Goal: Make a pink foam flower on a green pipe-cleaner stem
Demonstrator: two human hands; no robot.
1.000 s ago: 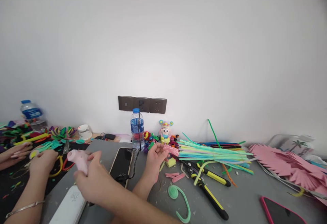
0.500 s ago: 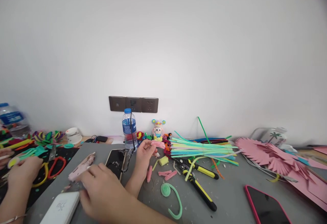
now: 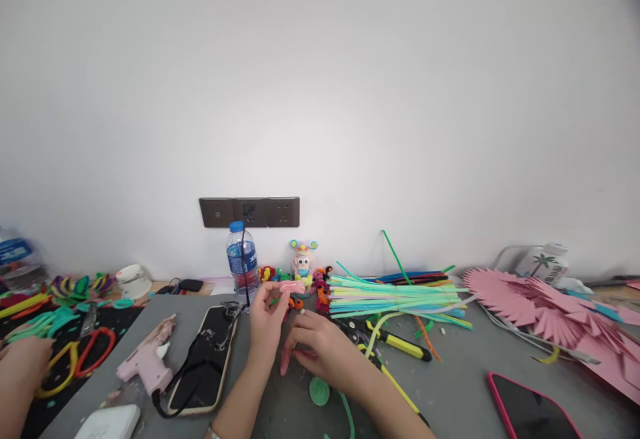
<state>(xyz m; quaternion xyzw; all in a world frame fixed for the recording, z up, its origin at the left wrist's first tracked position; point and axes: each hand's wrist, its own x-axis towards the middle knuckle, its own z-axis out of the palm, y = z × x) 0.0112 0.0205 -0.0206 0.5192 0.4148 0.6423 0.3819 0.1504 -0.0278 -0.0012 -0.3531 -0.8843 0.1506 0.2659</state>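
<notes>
Nearest me on the grey worktop (image 3: 450, 385), a white device (image 3: 107, 423) lies at the lower left and a pink-edged phone (image 3: 533, 407) at the lower right. Closer to the middle I see a green coil (image 3: 319, 391), its end already wound flat, its tail loose.

Just beyond it, I have the right hand (image 3: 325, 349) low over the worktop, its fingers curled near together at a pink strip (image 3: 285, 360); I can't tell whether they grip it. My left hand (image 3: 267, 312) is raised beside it, thumb and fingers clamped on a pink piece (image 3: 292, 287). That piece looks already formed into a short, compact bar, but I see it joined to nothing, so I judge the work partway: parts shaped, joining not evident.

Left of my hands, a pink glue gun (image 3: 147, 364) lies on its side, unheld, near a dark-screened phone (image 3: 207, 362). To the right, yellow-handled pliers (image 3: 404, 345) lie below a bundle of fuzzy stems (image 3: 395, 297), most of them straight and seemingly unused.

Farther back, a small big-eyed figure (image 3: 303, 263) stands upright, looking complete, with a water bottle (image 3: 242, 262) to its left. Behind everything, dark sockets (image 3: 250, 213) sit on the wall (image 3: 350, 92).
</notes>
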